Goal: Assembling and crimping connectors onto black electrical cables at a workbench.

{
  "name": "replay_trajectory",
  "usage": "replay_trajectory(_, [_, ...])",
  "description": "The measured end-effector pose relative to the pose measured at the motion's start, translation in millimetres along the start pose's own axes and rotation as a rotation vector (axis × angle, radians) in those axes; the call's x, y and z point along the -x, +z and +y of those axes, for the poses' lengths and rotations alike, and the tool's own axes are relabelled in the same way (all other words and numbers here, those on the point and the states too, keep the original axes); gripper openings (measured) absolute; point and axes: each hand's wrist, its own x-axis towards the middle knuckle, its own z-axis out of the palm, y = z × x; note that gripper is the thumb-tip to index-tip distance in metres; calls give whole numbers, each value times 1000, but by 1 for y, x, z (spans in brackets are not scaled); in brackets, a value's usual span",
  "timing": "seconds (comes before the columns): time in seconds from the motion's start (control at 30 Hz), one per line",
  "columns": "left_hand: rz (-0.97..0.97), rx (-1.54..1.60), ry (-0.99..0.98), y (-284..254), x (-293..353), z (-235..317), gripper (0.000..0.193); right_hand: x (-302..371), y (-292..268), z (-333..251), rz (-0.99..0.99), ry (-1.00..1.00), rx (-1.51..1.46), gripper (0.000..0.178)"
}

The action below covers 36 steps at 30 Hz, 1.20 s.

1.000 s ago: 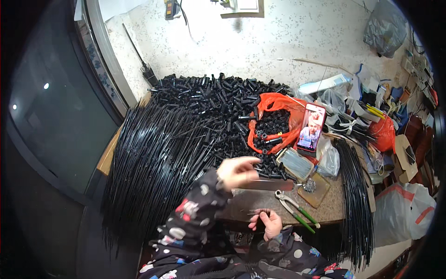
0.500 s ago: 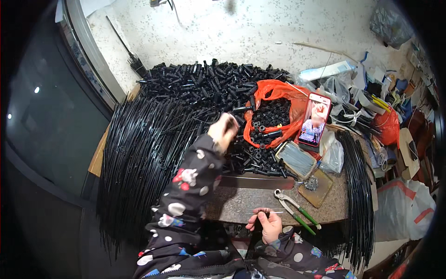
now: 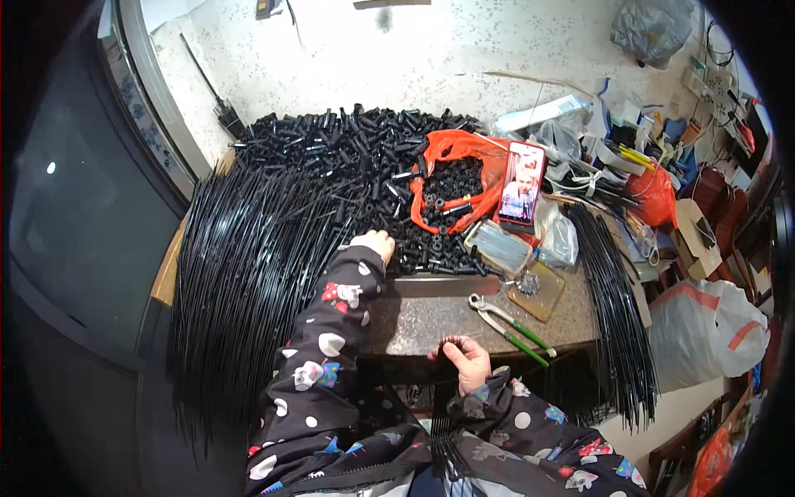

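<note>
My left hand (image 3: 377, 245) reaches into the near edge of a heap of short black tubular parts (image 3: 348, 157). Its fingers are bent down among the parts, and their tips are hidden. Close to my body, my right hand (image 3: 468, 364) is closed, thumb against fingers, on a row of thin black rods whose ends show above the fingers. Dark rods (image 3: 443, 435) hang below that hand, over my lap. Beside it on the table lie pincers (image 3: 505, 327) with green handles. A red plastic bag (image 3: 447, 145) holding small black parts stands right of my left hand.
Long black rods (image 3: 248, 265) cover the table's left side; another bundle (image 3: 613, 315) hangs off the right. A phone (image 3: 522, 184) stands behind a tray of thin pale wires (image 3: 498, 248). Small metal pieces (image 3: 527, 284) lie nearby. Clutter fills the back right.
My left hand has moved down and toward me, from beside the red bag to the heap's near edge. My right hand keeps its hold; the thin silver wire at its fingers no longer shows clearly. The view has shifted.
</note>
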Motion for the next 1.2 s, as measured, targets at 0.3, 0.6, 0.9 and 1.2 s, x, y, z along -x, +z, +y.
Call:
replay_trajectory(0.3, [301,729,-23,42,118,76,23,13,-9,-18,0,27,76,12])
replay_trajectory(0.6, [841,1977,66,-22,133,130,10,20,3,-4,-92,-223,285,13])
replay_trajectory(0.9, [423,2320,-306,30,174,117,16,22,-3,-12,-134,-106,200,12])
replay_trajectory(1.2, [16,2750,-106,45,190,133,25,31,25,-1,-26,-176,37,20])
